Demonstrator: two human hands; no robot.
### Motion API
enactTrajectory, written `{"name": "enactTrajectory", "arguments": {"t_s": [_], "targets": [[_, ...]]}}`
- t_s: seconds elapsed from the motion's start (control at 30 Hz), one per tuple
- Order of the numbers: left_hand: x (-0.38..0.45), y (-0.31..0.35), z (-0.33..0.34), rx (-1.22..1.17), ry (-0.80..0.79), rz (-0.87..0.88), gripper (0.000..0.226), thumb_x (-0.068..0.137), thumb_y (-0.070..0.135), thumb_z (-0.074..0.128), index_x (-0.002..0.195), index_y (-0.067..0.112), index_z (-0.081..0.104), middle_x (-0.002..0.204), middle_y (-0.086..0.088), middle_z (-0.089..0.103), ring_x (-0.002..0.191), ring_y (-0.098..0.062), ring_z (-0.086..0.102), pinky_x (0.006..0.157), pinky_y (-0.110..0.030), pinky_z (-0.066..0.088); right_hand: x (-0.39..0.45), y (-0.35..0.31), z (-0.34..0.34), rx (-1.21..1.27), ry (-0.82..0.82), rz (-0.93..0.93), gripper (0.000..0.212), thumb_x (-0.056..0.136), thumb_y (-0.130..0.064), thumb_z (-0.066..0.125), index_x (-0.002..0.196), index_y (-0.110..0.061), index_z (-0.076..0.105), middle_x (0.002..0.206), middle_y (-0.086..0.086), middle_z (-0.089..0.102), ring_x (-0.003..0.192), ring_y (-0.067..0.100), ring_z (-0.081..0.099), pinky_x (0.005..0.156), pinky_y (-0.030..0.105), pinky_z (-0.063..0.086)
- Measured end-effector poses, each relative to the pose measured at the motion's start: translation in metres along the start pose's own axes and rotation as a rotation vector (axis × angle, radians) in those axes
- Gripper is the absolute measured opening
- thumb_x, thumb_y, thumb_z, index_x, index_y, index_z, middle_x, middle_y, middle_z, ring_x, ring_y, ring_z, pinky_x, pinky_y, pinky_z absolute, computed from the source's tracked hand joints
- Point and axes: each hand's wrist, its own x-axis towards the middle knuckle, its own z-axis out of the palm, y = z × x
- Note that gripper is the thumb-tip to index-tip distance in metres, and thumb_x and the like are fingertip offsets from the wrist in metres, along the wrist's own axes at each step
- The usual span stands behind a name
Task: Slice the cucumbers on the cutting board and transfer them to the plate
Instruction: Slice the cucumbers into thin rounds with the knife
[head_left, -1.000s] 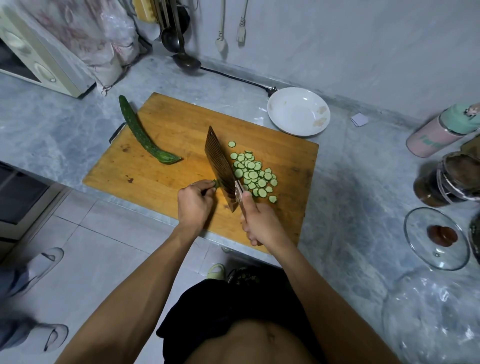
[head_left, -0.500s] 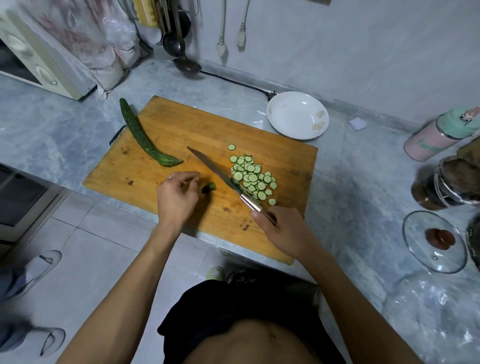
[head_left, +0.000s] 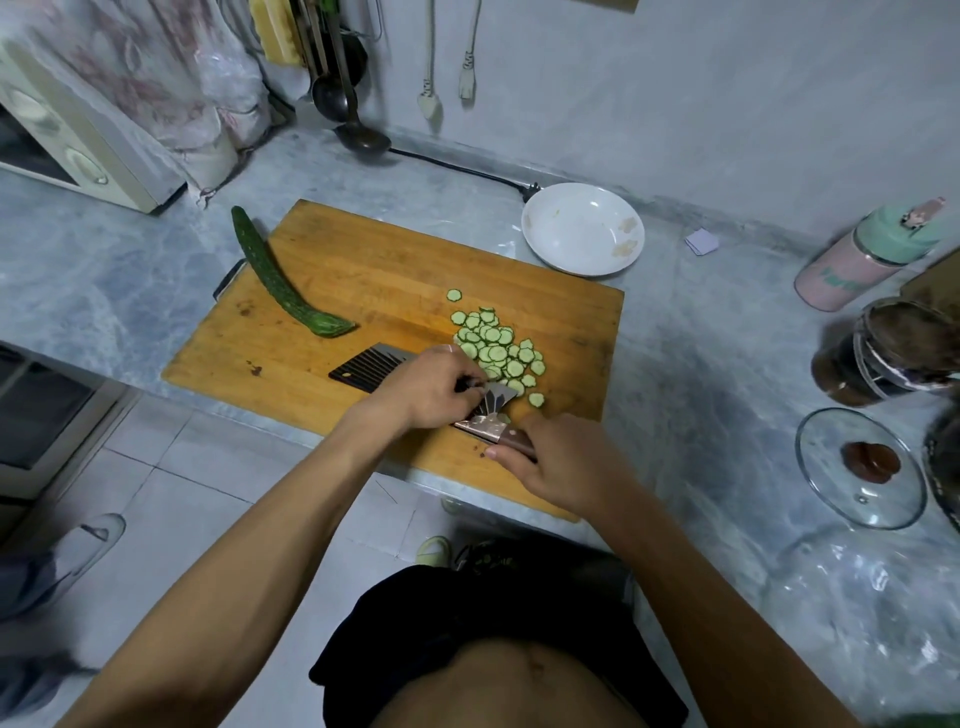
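The right hand (head_left: 558, 460) grips the handle of a broad cleaver (head_left: 374, 366), whose blade lies nearly flat on the cutting board (head_left: 363, 275), pointing left. The left hand (head_left: 423, 387) rests over the blade's middle, fingers curled at the pile's edge; whether they pinch anything or only press, I cannot tell.

Just right of the blade sits the pile of cucumber slices (head_left: 496, 348), with one stray slice (head_left: 454, 295) a little farther back. A whole cucumber (head_left: 280, 283) lies uncut on the board's far left, its tip hanging over the edge. The white plate (head_left: 583, 228) stands beyond the board's far right corner, holding no slices.

Judging by this, the first cucumber is sliced and the transfer step is beginning: the flat blade looks set to serve as a scoop. The next move calls for sliding the blade under the pile, the left hand herding slices onto it, then a level carry to the plate. The second cucumber remains to be cut.
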Motion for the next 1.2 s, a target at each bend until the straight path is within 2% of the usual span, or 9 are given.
{"name": "enactTrajectory", "arguments": {"t_s": [0.13,0.33,0.5,0.6,0.7,0.77,0.87,1.0,1.2], "targets": [[0.006,-0.001,-0.003,-0.052,0.05,-0.03,0.032,0.093,0.023,0.057,0.124,0.019,0.063,0.128,-0.005,0.059,0.117,-0.021,0.054,0.098,-0.031,0.045,-0.004,-0.002,0.001,0.007,0.03,-0.004,0.058,0.095,-0.066,0.04,0.103,-0.013,0.061,0.088,0.002,0.067,0.077,0.024,0.065,0.061,0.034,0.048],[-0.016,-0.002,-0.015,-0.226,0.418,-0.001,0.028,0.085,-0.001,0.054,0.098,0.015,0.074,0.101,-0.002,0.066,0.094,-0.013,0.057,0.079,-0.015,0.04,-0.007,0.009,0.003,0.079,0.049,0.072,0.061,0.09,-0.072,0.038,0.104,-0.018,0.062,0.079,-0.004,0.065,0.066,0.015,0.061,0.061,0.034,0.053],[-0.042,-0.014,-0.014,-0.359,0.823,-0.071,0.028,0.081,0.0,0.053,0.091,0.015,0.075,0.091,0.005,0.068,0.087,-0.002,0.058,0.075,-0.015,0.045,-0.007,0.012,0.005,0.367,0.038,0.258,0.053,0.09,-0.066,0.049,0.08,-0.015,0.062,0.067,0.001,0.06,0.059,0.015,0.056,0.057,0.034,0.044],[-0.042,-0.035,0.004,-0.327,0.725,-0.201,0.025,0.084,0.002,0.059,0.093,0.02,0.074,0.094,0.005,0.069,0.088,-0.006,0.06,0.079,-0.018,0.046,-0.004,0.01,0.001,0.503,0.06,0.299,0.057,0.092,-0.061,0.051,0.067,-0.01,0.057,0.057,-0.001,0.052,0.049,0.011,0.048,0.052,0.031,0.036],[-0.032,-0.057,0.026,-0.226,0.503,-0.28,0.029,0.085,0.017,0.067,0.113,0.022,0.07,0.111,-0.003,0.065,0.098,-0.02,0.063,0.088,-0.027,0.05,0.001,0.005,-0.002,0.63,0.078,0.322,0.056,0.096,-0.055,0.051,0.056,-0.015,0.048,0.048,-0.007,0.045,0.043,0.005,0.042,0.053,0.03,0.035],[-0.024,-0.064,0.034,-0.162,0.453,-0.317,0.038,0.083,0.026,0.07,0.121,0.024,0.067,0.116,-0.005,0.062,0.102,-0.023,0.061,0.088,-0.03,0.051,0.009,0.002,-0.005,0.707,0.082,0.349,0.057,0.096,-0.053,0.052,0.056,-0.012,0.048,0.045,-0.009,0.047,0.042,-0.001,0.047,0.054,0.028,0.036],[-0.013,-0.065,0.037,-0.139,0.479,-0.338,0.031,0.084,0.027,0.07,0.114,0.019,0.07,0.114,-0.007,0.064,0.103,-0.026,0.06,0.085,-0.03,0.049,0.026,-0.003,-0.009,0.771,0.082,0.345,0.071,0.092,-0.062,0.049,0.063,0.003,0.049,0.052,0.003,0.048,0.044,0.006,0.048,0.054,0.03,0.037],[-0.01,-0.075,0.019,-0.31,0.603,-0.332,0.031,0.088,0.028,0.067,0.115,0.015,0.069,0.111,-0.007,0.069,0.102,-0.024,0.062,0.088,-0.027,0.047,0.051,-0.017,-0.013,0.823,0.074,0.316,0.072,0.094,-0.059,0.048,0.066,0.007,0.051,0.052,0.003,0.048,0.046,0.013,0.046,0.053,0.03,0.038],[0.018,-0.13,-0.059,-0.242,0.671,-0.362,0.028,0.089,0.033,0.065,0.108,0.013,0.072,0.095,-0.007,0.067,0.084,-0.024,0.063,0.079,-0.034,0.055,0.091,-0.03,-0.026,0.938,0.037,0.332,0.057,0.09,-0.061,0.049,0.077,-0.007,0.063,0.058,0.005,0.049,0.049,0.015,0.043,0.049,0.029,0.035]]}}
